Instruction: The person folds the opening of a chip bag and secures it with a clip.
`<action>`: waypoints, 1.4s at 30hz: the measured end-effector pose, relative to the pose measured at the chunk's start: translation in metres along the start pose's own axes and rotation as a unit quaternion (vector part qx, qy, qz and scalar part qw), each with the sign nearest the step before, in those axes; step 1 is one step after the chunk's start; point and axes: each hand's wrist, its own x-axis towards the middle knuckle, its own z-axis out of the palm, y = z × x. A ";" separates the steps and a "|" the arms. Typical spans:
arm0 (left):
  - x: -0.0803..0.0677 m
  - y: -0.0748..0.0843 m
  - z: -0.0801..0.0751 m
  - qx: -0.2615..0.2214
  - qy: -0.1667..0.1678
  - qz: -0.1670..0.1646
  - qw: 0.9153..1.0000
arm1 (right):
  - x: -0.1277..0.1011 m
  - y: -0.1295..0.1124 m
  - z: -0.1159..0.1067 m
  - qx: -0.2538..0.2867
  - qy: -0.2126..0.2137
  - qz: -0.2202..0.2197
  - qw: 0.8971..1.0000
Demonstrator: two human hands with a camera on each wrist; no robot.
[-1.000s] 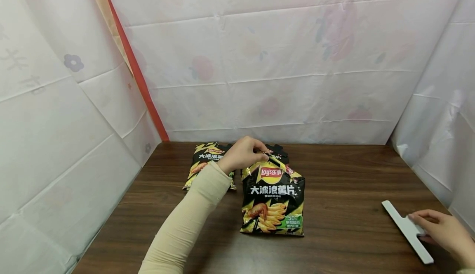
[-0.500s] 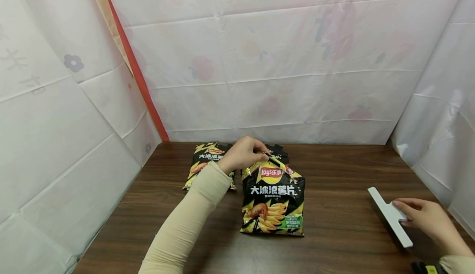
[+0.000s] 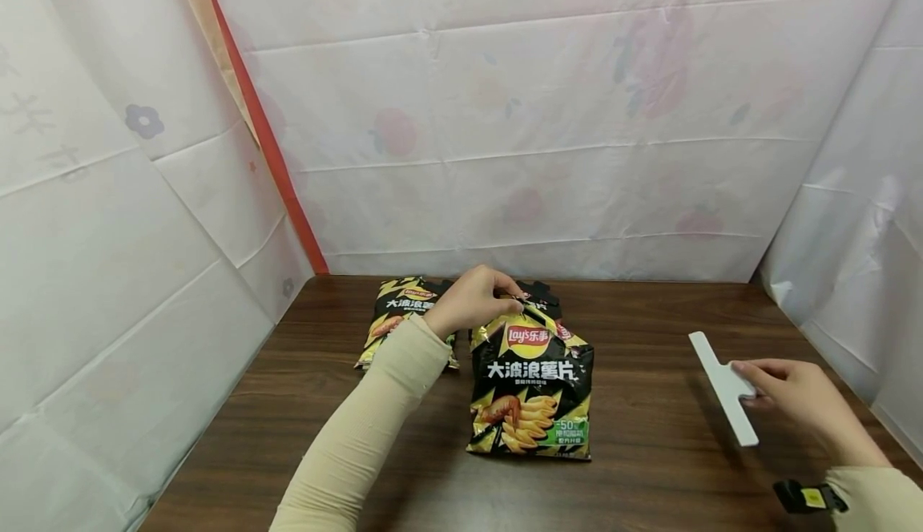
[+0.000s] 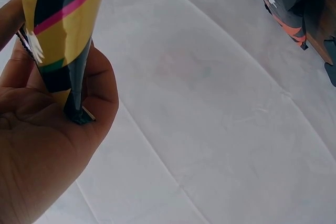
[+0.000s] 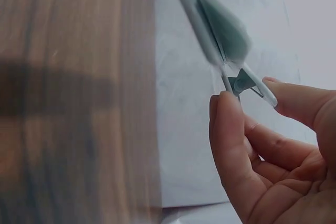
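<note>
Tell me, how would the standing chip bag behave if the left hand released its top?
The chip bag stands upright, puffy, and the left hand pinches its top seam, so it probably tips easily. It looks air-filled, likely light. The glossy film may slip and crumple.

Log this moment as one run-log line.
left hand: pinches top of upright chip bag | right hand: holds white bag clip above table | second chip bag: flat behind
</note>
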 end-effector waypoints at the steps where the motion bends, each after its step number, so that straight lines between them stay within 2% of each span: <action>1: 0.000 0.000 0.000 0.000 0.000 -0.001 1.000 | 0.000 -0.003 0.000 -0.003 0.002 -0.003 1.000; 12: 0.000 0.001 0.000 0.000 -0.001 0.002 1.000 | 0.006 -0.031 0.001 0.027 0.015 -0.023 0.999; 21: -0.001 0.002 0.000 -0.001 0.001 0.004 1.000 | 0.007 -0.065 -0.003 0.022 0.038 -0.062 0.997; 31: 0.000 0.003 0.001 0.000 0.002 -0.002 1.000 | 0.009 -0.102 -0.003 0.031 0.044 -0.103 0.993; 42: -0.001 0.004 0.001 0.000 0.002 0.000 1.000 | 0.011 -0.135 0.001 0.047 0.045 -0.173 0.983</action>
